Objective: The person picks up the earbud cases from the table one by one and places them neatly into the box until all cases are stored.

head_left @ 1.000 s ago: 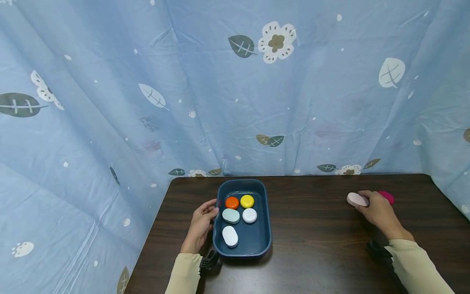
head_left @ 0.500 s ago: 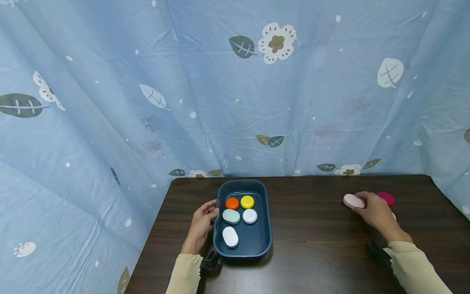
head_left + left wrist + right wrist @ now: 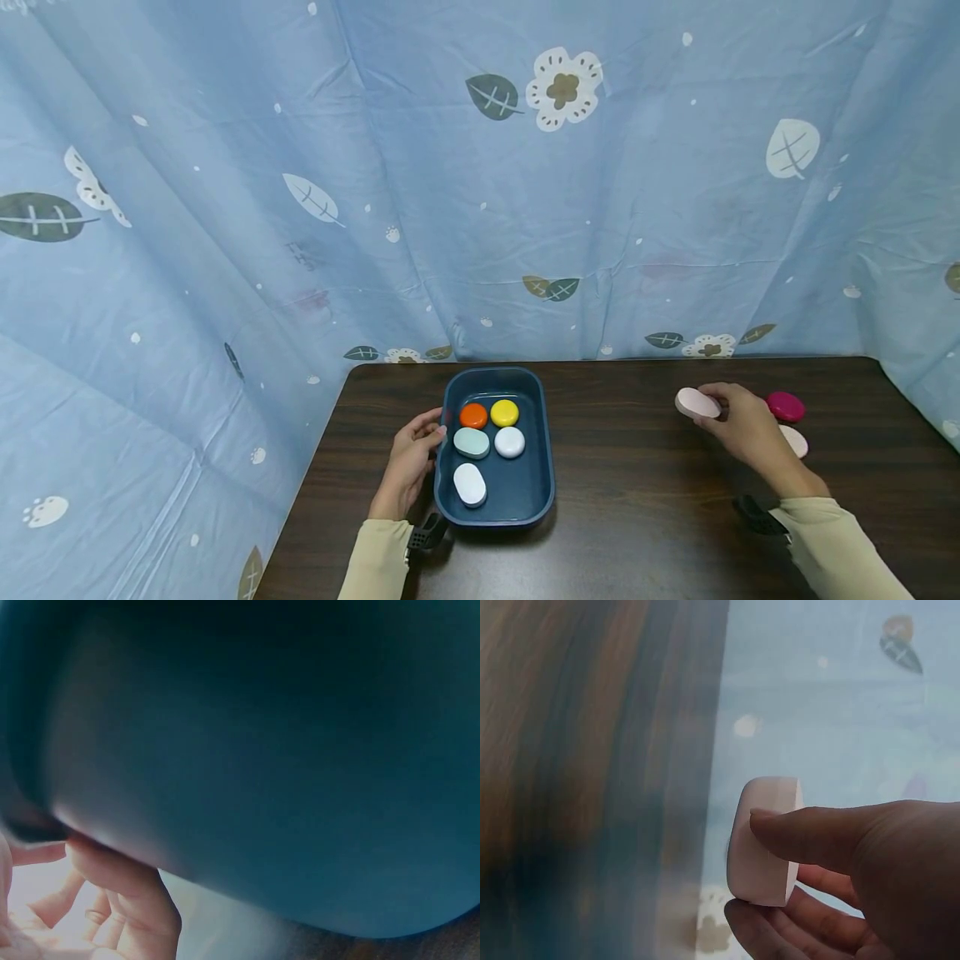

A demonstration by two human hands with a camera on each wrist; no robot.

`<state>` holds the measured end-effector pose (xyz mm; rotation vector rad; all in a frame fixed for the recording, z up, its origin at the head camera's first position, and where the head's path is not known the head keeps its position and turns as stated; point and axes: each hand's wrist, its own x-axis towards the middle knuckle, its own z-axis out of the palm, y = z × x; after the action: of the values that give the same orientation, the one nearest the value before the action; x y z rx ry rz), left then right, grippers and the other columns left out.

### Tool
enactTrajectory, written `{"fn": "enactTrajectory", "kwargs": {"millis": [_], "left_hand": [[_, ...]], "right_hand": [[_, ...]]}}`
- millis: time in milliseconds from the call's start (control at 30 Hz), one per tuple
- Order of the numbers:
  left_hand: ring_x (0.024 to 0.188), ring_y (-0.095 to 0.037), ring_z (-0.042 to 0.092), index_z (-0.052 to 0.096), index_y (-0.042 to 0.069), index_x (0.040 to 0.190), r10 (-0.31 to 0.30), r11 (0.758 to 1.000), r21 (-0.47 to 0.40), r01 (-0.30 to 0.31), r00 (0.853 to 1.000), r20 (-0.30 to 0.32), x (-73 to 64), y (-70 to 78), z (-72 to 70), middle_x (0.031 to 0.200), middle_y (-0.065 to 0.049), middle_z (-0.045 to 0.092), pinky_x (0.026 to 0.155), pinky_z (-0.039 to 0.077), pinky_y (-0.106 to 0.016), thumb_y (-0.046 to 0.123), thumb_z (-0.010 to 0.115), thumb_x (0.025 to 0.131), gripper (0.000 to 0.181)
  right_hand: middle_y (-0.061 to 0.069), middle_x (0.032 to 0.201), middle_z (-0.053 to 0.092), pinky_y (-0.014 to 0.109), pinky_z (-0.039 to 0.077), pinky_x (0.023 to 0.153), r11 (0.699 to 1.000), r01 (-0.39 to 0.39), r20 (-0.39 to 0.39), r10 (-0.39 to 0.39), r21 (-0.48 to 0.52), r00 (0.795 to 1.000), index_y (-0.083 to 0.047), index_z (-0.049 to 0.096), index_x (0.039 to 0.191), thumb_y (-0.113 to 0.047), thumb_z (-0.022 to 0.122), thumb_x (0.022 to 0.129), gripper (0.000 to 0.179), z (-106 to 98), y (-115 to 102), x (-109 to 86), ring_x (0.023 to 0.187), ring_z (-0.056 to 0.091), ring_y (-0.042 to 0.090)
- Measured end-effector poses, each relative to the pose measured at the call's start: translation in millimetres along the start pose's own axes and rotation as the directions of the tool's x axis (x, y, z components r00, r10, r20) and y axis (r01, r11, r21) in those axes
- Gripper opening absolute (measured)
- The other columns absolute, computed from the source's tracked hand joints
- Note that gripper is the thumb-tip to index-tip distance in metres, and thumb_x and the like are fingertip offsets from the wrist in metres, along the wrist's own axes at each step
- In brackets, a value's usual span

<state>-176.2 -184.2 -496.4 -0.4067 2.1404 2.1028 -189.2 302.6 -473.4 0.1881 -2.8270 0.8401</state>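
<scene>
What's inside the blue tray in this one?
Inside the tray are an orange piece, a yellow piece, a pale green piece, a round white piece and an oblong white piece. What lies directly beneath them is hidden.

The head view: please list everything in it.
Table: 1, dark brown, foreground
Cloth: 1, patterned blue, behind table
Tray: 1, dark blue, on table
Orange piece: 1, orange, in tray
Yellow piece: 1, yellow, in tray
Green piece: 1, pale green, in tray
White pieces: 2, white, in tray
Magenta piece: 1, magenta, table's right
Pale piece: 1, off-white, beside magenta piece
Pink piece: 1, pale pink, in right hand
Sleeves: 2, pale yellow, at bottom
Straps: 2, black, by the sleeves
Left hand: 1, bare, at tray's left side
Right hand: 1, bare, pinching pink piece
</scene>
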Motion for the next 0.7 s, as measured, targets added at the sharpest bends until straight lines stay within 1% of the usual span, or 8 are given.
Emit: {"fn": "enactTrajectory", "kwargs": {"millis": [200,400,533,700], "left_hand": [[0.095,-0.025,0.054,0.059,0.003,0.146,-0.002,1.000,0.001,0.002,1.000,-0.002,0.0,0.4,-0.2,0.110,-0.008,0.056,0.074,0.048,-0.033,0.014,0.060,0.108,0.039],[0.096,-0.025,0.054,0.059,0.004,0.146,-0.011,1.000,-0.001,0.011,1.000,-0.008,0.5,0.8,0.1,0.110,-0.008,0.056,0.074,0.048,-0.033,0.014,0.060,0.108,0.039],[0.095,-0.025,0.054,0.060,0.004,0.145,-0.015,1.000,0.003,0.015,1.000,-0.011,1.1,0.9,0.4,0.109,-0.007,0.056,0.073,0.045,-0.033,0.014,0.061,0.108,0.039],[0.096,-0.025,0.054,0.060,0.004,0.145,-0.016,1.000,0.006,0.016,1.000,-0.013,1.6,0.7,0.9,0.110,-0.008,0.057,0.073,0.044,-0.033,0.015,0.061,0.108,0.039]], "right_hand": [[0.038,0.117,0.063,0.061,0.056,0.080,0.999,0.043,-0.011,-0.043,0.010,0.999,0.016,0.064,0.122,0.001,0.086,0.082,0.048,4,-20,0.0,0.097,0.069,0.049],[0.036,0.119,0.064,0.062,0.054,0.082,0.997,0.077,-0.005,-0.077,0.022,0.997,0.014,0.065,0.123,0.000,0.086,0.083,0.047,9,-39,1.1,0.102,0.067,0.048],[0.034,0.119,0.065,0.059,0.055,0.081,0.994,0.099,0.006,-0.099,0.042,0.995,0.013,0.066,0.123,0.002,0.086,0.083,0.046,13,-51,0.4,0.102,0.068,0.047],[0.030,0.117,0.067,0.055,0.057,0.079,0.990,0.130,0.022,-0.132,0.060,0.991,0.011,0.067,0.123,0.002,0.086,0.083,0.045,18,-65,-0.7,0.098,0.069,0.040]]}}
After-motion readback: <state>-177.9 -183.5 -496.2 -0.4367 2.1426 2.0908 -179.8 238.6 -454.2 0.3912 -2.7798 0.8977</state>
